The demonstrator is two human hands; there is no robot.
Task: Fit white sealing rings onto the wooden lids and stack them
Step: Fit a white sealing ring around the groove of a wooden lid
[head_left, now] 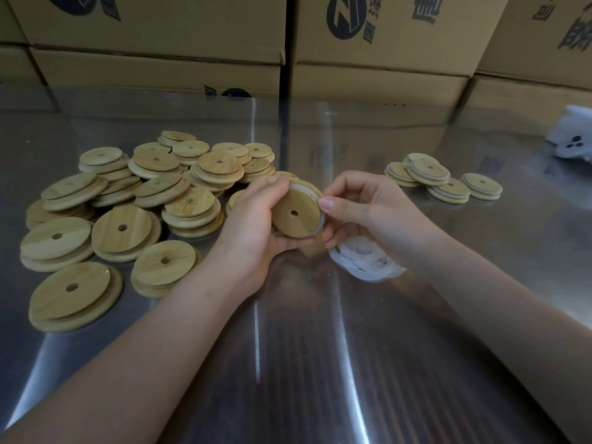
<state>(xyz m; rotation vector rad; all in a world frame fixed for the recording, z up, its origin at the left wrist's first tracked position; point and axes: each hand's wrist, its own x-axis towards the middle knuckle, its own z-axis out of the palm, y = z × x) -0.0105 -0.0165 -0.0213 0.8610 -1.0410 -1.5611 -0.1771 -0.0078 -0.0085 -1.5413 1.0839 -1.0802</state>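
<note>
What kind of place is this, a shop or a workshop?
Most likely a small packing or assembly workshop: printed cardboard cartons stacked behind a steel table, with a big pile of wooden lids waiting for rings.

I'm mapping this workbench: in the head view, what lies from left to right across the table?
Bare lids pile → left hand → held lid → right hand → ringed lids → white cloth.

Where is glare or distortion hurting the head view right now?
Head view: bright glare streaks run down the steel table; wide-angle bending bows the cardboard boxes; the held lid and both hands stay sharp; the white object at far right is soft.
</note>
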